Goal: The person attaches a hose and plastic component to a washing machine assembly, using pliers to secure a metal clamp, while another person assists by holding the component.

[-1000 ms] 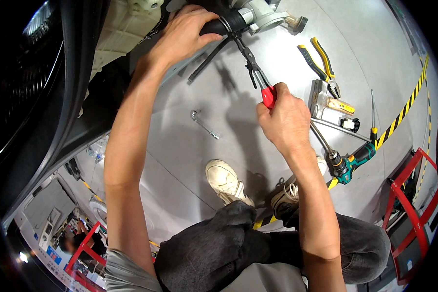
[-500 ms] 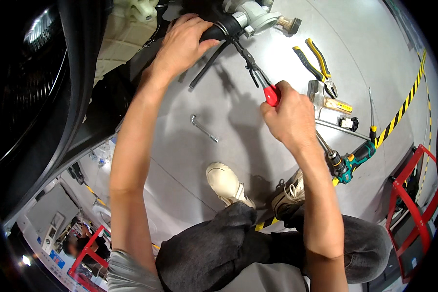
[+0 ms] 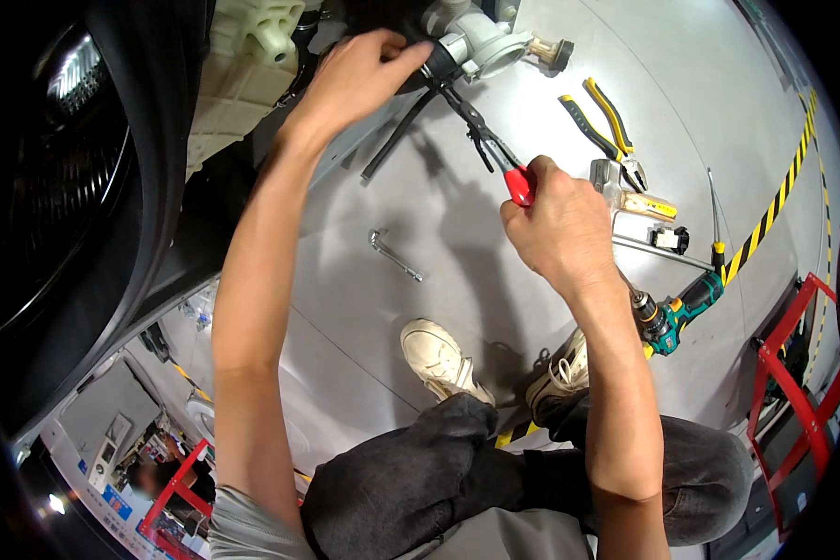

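Note:
My right hand (image 3: 565,219) is closed round the red grip of a pair of locking-style pliers (image 3: 495,147). Their dark jaws reach up to the clamp area on a black rubber hose (image 3: 441,63), where it meets a grey metal housing (image 3: 487,42). My left hand (image 3: 359,82) curls over the hose beside that joint, its thumb along the hose near the end. The tips of its fingers are blurred and partly hidden. Below the joint a thin black tube (image 3: 397,135) hangs down at a slant.
Yellow-and-black pliers (image 3: 611,121), a hammer (image 3: 646,203), a screwdriver (image 3: 716,247) and a teal cordless drill (image 3: 672,317) lie on the floor at right. An angled socket wrench (image 3: 397,257) lies in the middle. A dark vehicle body (image 3: 149,121) fills the left. A red frame (image 3: 784,373) stands at far right.
My left hand has shifted up and to the right along the hose, its thumb now nearer the joint. The pliers and my right hand have barely moved.

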The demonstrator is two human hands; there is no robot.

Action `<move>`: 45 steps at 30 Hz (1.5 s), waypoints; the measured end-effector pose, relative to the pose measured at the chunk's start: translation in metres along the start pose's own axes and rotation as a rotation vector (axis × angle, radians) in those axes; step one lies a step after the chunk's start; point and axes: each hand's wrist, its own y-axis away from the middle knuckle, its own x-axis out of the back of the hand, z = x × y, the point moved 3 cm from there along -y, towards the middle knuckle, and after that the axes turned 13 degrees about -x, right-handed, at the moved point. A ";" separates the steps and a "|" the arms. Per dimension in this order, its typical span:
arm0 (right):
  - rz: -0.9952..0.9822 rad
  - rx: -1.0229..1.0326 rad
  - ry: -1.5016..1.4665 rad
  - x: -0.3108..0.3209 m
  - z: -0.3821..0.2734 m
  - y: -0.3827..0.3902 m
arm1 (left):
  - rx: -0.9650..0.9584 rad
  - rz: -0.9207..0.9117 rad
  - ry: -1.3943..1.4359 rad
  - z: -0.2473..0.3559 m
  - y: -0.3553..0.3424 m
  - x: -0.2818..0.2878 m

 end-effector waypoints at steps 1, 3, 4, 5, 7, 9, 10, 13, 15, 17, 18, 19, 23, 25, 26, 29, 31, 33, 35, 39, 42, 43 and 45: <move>0.002 -0.003 -0.004 0.000 0.000 0.000 | -0.051 0.060 0.005 0.004 -0.012 0.002; -0.008 0.006 -0.011 0.001 -0.004 0.001 | -0.144 0.181 0.009 0.011 -0.038 0.007; 0.004 -0.009 -0.008 0.000 0.003 -0.001 | 0.190 -0.044 0.202 0.049 -0.044 0.014; 0.007 0.015 -0.016 0.000 -0.001 0.002 | 0.360 -0.240 0.288 0.023 -0.060 0.008; 0.033 0.039 -0.017 -0.004 -0.003 0.004 | 0.442 -0.107 0.738 0.005 -0.071 0.001; 0.055 0.038 -0.008 -0.004 0.000 0.001 | 0.597 -0.042 0.716 0.016 -0.084 -0.004; 0.054 0.039 0.000 -0.005 0.000 0.002 | 0.611 -0.037 0.737 0.018 -0.085 -0.008; 0.049 0.045 0.010 -0.006 -0.001 0.003 | 0.512 -0.076 0.859 0.005 -0.092 -0.026; 0.028 0.038 0.011 -0.003 -0.001 0.002 | 0.525 -0.043 1.018 -0.005 -0.100 -0.033; -0.013 0.022 0.005 0.003 -0.001 -0.001 | 0.514 -0.082 1.084 -0.006 -0.104 -0.039; -0.024 0.023 0.014 0.007 0.000 -0.002 | 0.490 -0.084 1.108 -0.008 -0.106 -0.043; -0.035 0.027 0.020 0.010 0.001 -0.004 | 0.467 -0.085 1.128 -0.011 -0.108 -0.045; -0.081 0.067 0.106 0.036 -0.007 -0.013 | 0.424 -0.039 1.207 -0.018 -0.104 -0.043; -0.120 0.056 0.123 0.049 -0.013 -0.012 | 0.411 -0.070 1.198 -0.016 -0.098 -0.035; -0.133 0.052 0.129 0.053 -0.016 -0.012 | 0.403 -0.087 1.196 -0.013 -0.096 -0.032; -0.137 0.042 0.099 0.045 -0.008 -0.017 | 0.456 -0.032 1.027 0.002 -0.088 -0.020; -0.155 0.061 0.021 0.030 0.010 -0.022 | 0.442 -0.030 0.923 -0.003 -0.084 -0.025; -0.141 0.094 -0.028 0.018 0.018 -0.024 | 0.391 -0.031 0.858 -0.007 -0.082 -0.020; -0.140 0.129 -0.058 0.009 0.025 -0.032 | 0.335 -0.020 1.028 -0.008 -0.081 -0.021; -0.171 0.215 -0.170 -0.005 0.038 -0.051 | 0.249 0.054 1.071 -0.015 -0.074 -0.025; -0.216 0.208 -0.171 -0.007 0.044 -0.060 | 0.228 0.077 1.075 -0.013 -0.074 -0.029; -0.197 0.222 -0.162 -0.009 0.043 -0.061 | 0.228 0.092 1.062 -0.014 -0.073 -0.026; -0.159 0.247 -0.145 -0.013 0.042 -0.059 | 0.229 0.091 1.033 -0.020 -0.074 -0.020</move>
